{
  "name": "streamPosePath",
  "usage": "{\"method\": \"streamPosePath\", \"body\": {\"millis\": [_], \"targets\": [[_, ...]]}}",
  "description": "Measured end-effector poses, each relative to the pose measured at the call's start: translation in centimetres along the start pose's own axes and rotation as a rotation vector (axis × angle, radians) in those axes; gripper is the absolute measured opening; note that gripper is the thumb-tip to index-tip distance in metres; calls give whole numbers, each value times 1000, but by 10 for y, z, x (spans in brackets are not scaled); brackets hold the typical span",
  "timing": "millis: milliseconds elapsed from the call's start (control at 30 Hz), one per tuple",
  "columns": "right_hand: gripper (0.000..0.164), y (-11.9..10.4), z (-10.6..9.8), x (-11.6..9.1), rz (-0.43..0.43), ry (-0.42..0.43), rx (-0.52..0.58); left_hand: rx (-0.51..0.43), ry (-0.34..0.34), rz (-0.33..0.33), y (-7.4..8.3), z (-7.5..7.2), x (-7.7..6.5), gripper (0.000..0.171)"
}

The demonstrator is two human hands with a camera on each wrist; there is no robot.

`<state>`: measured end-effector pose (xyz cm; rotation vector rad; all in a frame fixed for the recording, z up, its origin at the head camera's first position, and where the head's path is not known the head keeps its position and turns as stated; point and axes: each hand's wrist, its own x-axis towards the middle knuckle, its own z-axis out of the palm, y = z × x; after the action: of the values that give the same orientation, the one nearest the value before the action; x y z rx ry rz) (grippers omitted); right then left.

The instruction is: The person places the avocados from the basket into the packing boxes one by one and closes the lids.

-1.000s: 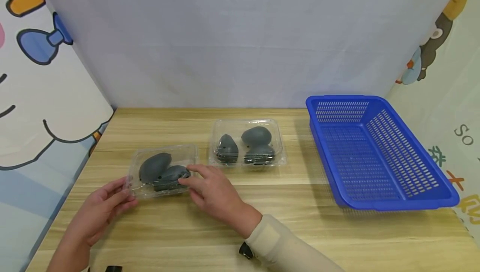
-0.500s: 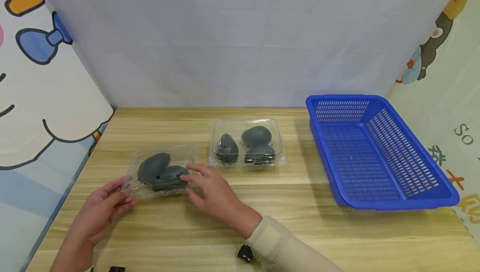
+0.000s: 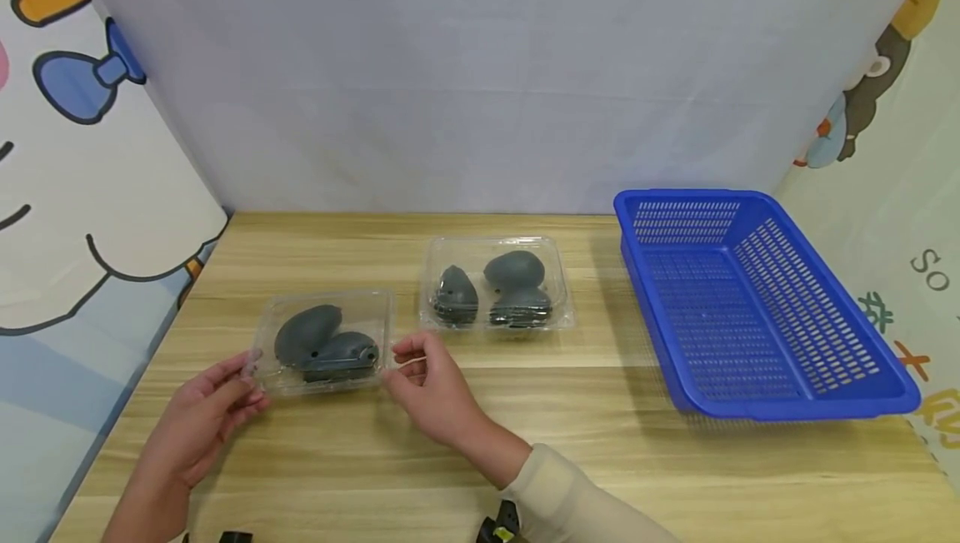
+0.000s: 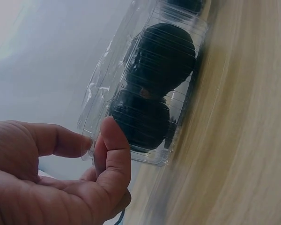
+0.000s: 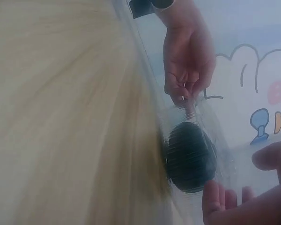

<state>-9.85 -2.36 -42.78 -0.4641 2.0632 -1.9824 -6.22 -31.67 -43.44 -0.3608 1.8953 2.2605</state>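
A clear plastic clamshell box [image 3: 360, 306] is on the left of the wooden table, lid down, with dark grey-green, avocado-shaped pieces [image 3: 309, 335] inside. My left hand [image 3: 195, 418] pinches its near left corner between thumb and fingers, as the left wrist view also shows. At the near right corner is my right hand [image 3: 438, 393], fingertips right at the box edge. In the right wrist view, that thumb [image 5: 271, 157] stands apart from the bent fingers [image 5: 220, 199], which lie beside the box.
A second clear clamshell box [image 3: 558, 285] with more such dark pieces [image 3: 516, 270] stands at the back middle. To the right is a blue perforated plastic basket [image 3: 652, 335]. A pale cloth [image 3: 480, 85] hangs behind the table [image 3: 570, 426].
My right hand has moved from the top front of the near box to its right corner, its fingers now more curled. My left hand keeps its hold; the box has barely shifted.
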Motion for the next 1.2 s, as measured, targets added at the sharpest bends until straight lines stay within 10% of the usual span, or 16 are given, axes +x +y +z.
{"method": "streamPosePath", "body": {"millis": [633, 933, 1200], "targets": [[21, 17, 24, 12, 299, 152, 560, 61, 22, -33, 0, 5, -5, 56], [19, 20, 26, 20, 320, 160, 605, -10, -12, 28, -3, 0, -5, 21], [11, 17, 29, 23, 340, 161, 585, -89, -6, 67, -6, -1, -4, 28]]}}
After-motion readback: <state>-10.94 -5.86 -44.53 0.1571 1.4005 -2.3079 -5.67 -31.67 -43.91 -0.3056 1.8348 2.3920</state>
